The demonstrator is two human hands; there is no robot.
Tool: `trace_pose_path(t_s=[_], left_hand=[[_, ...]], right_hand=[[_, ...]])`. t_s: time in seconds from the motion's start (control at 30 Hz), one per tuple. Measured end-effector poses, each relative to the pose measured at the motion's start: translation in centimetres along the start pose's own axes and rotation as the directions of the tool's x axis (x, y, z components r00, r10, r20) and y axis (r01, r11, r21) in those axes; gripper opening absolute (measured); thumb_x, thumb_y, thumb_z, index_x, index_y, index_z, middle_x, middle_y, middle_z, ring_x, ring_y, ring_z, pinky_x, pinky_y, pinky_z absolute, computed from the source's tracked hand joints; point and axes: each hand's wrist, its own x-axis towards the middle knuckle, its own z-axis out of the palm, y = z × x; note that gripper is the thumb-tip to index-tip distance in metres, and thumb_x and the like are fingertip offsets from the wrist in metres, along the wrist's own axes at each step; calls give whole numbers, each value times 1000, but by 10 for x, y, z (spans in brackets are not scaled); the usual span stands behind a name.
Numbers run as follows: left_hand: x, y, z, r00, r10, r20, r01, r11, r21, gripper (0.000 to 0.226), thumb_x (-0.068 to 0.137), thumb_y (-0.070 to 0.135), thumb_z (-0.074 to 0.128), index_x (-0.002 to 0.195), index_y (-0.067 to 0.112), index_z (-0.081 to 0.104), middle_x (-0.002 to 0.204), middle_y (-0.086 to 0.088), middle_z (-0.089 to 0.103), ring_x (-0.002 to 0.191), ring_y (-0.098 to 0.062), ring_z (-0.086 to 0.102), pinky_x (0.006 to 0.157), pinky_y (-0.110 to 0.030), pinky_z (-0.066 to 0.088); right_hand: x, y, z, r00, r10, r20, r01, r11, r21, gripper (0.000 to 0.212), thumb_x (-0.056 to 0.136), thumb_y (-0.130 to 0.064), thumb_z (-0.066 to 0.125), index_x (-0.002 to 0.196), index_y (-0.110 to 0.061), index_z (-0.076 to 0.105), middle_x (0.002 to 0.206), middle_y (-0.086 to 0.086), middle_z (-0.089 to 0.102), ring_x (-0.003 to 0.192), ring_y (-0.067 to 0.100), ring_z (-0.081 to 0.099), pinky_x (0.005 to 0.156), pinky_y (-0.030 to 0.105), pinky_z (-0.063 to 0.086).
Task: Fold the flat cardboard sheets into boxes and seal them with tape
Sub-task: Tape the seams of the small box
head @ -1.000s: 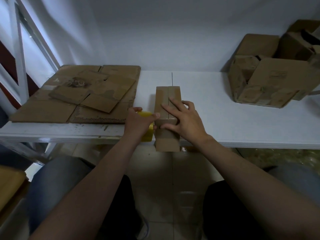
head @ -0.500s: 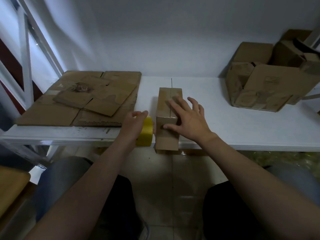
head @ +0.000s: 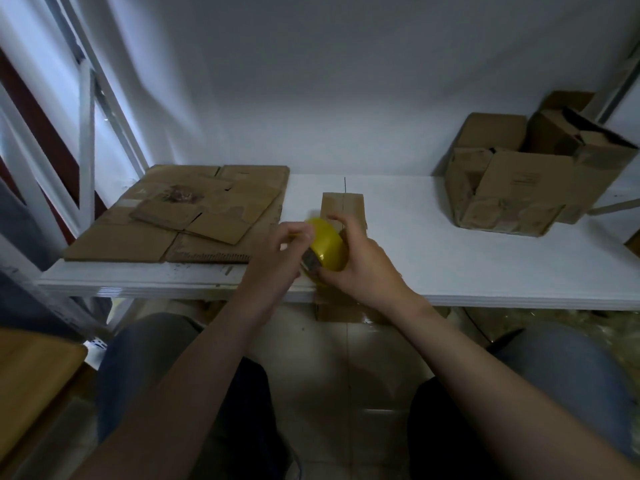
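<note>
Item: yellow tape roll (head: 327,244), held just above the front edge of the counter (head: 467,271) and over the near end of the folded box.
Right hand (head: 363,266): fingers wrapped round the roll's right side and underside, bearing its weight.
Left hand (head: 277,249): fingers curled, thumb and forefinger pinching at the roll's left rim. Whether they have the loose tape end is too blurred to tell.
Folded box (head: 343,206): narrow, lying lengthwise on the counter, near end overhanging the front edge. The top flaps meet at a centre seam, and neither hand rests on it.
Flat cardboard sheets (head: 180,216): stacked at the counter's left, well apart from the hands.
Assembled boxes (head: 519,192): heaped at the counter's right rear.
Step, as judged: freeing the tape end, ready to seal the top seam.
Risk, box: it is unheld and overhanging, so a tug of tape or a knock from the roll could tip it off the edge.
Risk, flaps: with nothing pressing them they may spring apart and leave a gap under the strip.
Risk, tape: the peeled end may tear narrow or fold onto itself.
Risk, placement: a strip started off-centre would catch only one flap.
</note>
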Motion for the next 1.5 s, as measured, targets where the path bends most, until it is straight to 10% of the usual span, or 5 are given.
trace_pose_path(t_s=[0.23, 0.6, 0.8, 0.9, 1.5], left_hand=[[1, 4, -7, 981, 107, -165, -85, 987, 138, 13, 89, 35, 73, 94, 23, 71, 96, 10, 68, 92, -3, 62, 70, -24, 44], [13, 10, -13, 995, 32, -96, -26, 998, 55, 8, 92, 24, 72, 94, 21, 79, 92, 8, 76, 91, -4, 65, 71, -22, 46], [21, 5, -3, 991, 43, -129, -34, 997, 74, 14, 95, 20, 69, 103, 12, 77, 92, 6, 71, 88, -4, 63, 73, -22, 48], [29, 4, -9, 986, 10, -166, -5, 1000, 29, 16, 96, 22, 67, 101, 9, 75, 77, 8, 65, 72, -4, 55, 79, -29, 46], [50, -33, 1, 946, -14, -324, 12, 1000, -8, 19, 98, 28, 64, 107, 15, 74, 85, 10, 66, 81, -8, 59, 89, -38, 52]], right_hand=[[-13, -14, -17, 993, -115, 10, 115, 992, -56, 59, 81, -33, 79, 121, -41, 38, 116, -14, 58, 94, 17, 60, 74, 45, 55], [-16, -1, -48, 976, -204, -82, 208, 977, 41, 39, 80, -44, 80, 113, -42, 58, 114, -16, 63, 105, 9, 59, 83, 24, 49], [-7, 4, -58, 977, -69, 203, 120, 959, -255, 40, 84, -45, 79, 122, -40, 66, 121, -10, 62, 108, 9, 52, 86, 17, 43], [-16, 14, -61, 989, -134, 55, 139, 986, -91, 46, 81, -38, 83, 123, -40, 63, 117, -15, 61, 104, 1, 53, 83, 8, 39], [-11, 62, -101, 975, -20, 221, 108, 913, -394, 43, 86, -44, 76, 127, -34, 68, 110, -2, 59, 99, 19, 56, 85, 34, 52]])
